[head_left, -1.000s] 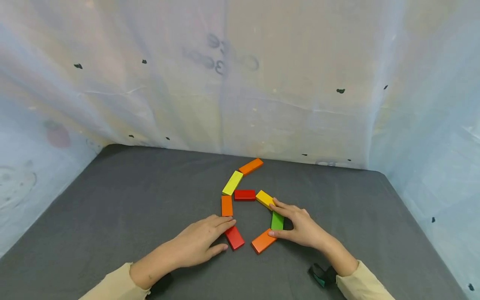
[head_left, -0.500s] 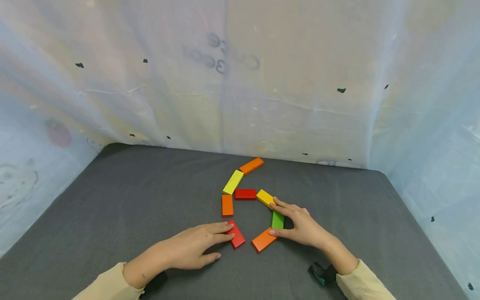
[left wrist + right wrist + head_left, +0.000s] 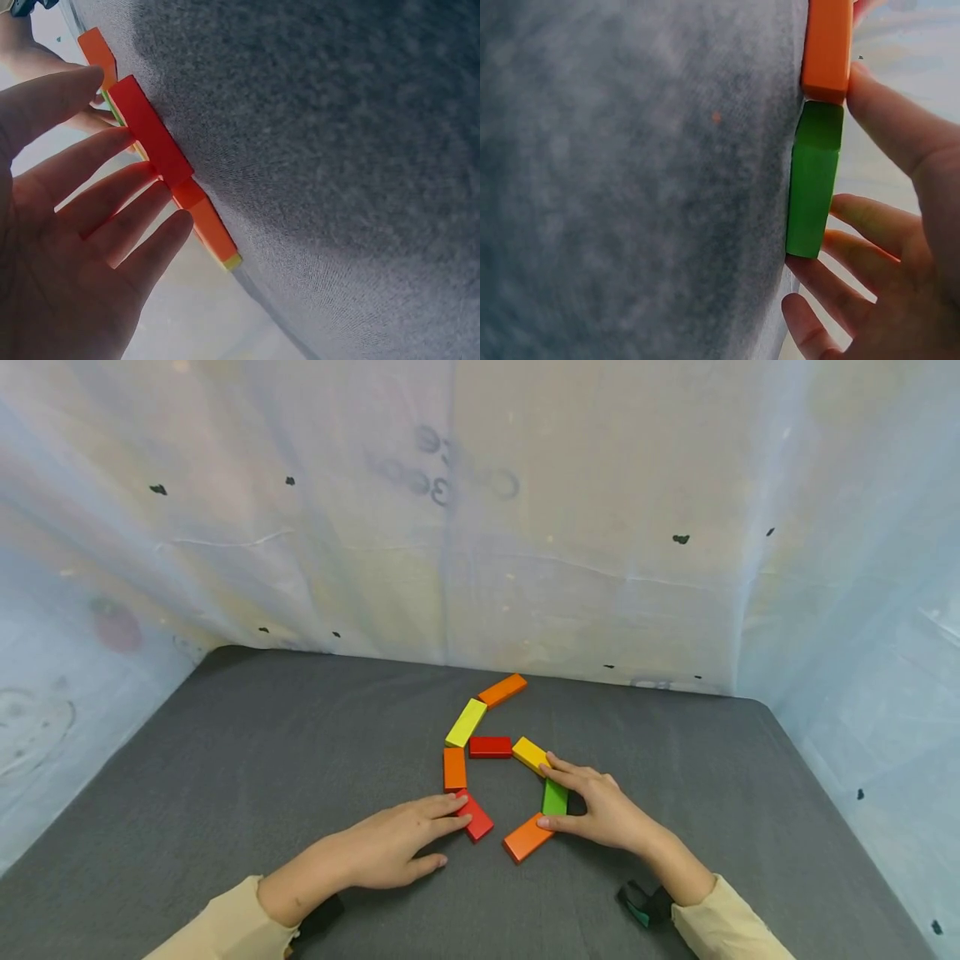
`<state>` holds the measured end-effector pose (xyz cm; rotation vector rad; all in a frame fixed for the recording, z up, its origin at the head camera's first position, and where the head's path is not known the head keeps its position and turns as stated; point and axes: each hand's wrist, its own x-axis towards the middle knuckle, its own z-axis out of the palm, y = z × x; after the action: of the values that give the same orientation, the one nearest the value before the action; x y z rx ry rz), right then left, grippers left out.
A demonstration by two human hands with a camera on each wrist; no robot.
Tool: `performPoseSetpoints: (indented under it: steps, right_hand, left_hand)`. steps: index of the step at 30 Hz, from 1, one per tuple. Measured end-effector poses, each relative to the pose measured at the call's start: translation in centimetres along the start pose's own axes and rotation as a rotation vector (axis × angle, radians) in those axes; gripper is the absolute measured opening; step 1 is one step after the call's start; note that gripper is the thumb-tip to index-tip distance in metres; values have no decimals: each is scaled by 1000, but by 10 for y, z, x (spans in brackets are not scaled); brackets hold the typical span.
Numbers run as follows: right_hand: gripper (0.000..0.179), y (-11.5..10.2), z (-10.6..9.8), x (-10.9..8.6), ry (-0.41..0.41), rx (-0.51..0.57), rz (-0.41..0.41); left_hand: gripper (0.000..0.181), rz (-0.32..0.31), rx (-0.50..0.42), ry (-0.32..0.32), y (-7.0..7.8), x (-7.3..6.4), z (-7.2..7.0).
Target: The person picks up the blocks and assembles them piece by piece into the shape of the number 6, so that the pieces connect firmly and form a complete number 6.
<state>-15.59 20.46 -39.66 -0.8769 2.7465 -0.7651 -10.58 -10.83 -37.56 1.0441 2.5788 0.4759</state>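
Observation:
My left hand (image 3: 393,846) lies with extended fingers, their tips on a red block (image 3: 477,822) at the lower left of a curved line of flat blocks. That red block (image 3: 150,131) meets an orange block (image 3: 206,217) end to end in the left wrist view. Across from it, my right hand (image 3: 607,814) spreads over the other side: its thumb touches an orange block (image 3: 523,841), and its fingertips touch the yellow block (image 3: 528,753). Between them lies a green block (image 3: 555,797), partly covered by the hand. A gap separates the lower red and orange blocks.
An upper red block (image 3: 491,747) sits inside the curve, beside the yellow one. Farther back are a lime-yellow block (image 3: 466,722) and another orange block (image 3: 502,691). A dark grey cloth (image 3: 300,735) covers the surface; pale sheeting (image 3: 562,527) rises behind and at both sides.
The left hand first drew the lower red block away from the orange block above it, then pushed it back up and slightly right against it. The right hand has stayed in place.

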Motion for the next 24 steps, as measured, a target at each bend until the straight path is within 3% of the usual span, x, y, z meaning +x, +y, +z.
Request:
performPoseSetpoints:
  steps: [13, 19, 24]
  right_hand:
    - [69, -2, 0, 0, 10, 5, -7]
    - [68, -2, 1, 0, 23, 5, -6]
    - [68, -2, 1, -2, 32, 17, -2]
  left_hand:
    - [49, -2, 5, 40, 0, 2, 0]
    - [50, -32, 41, 132, 0, 7, 0]
    - [55, -124, 69, 226, 0, 15, 0]
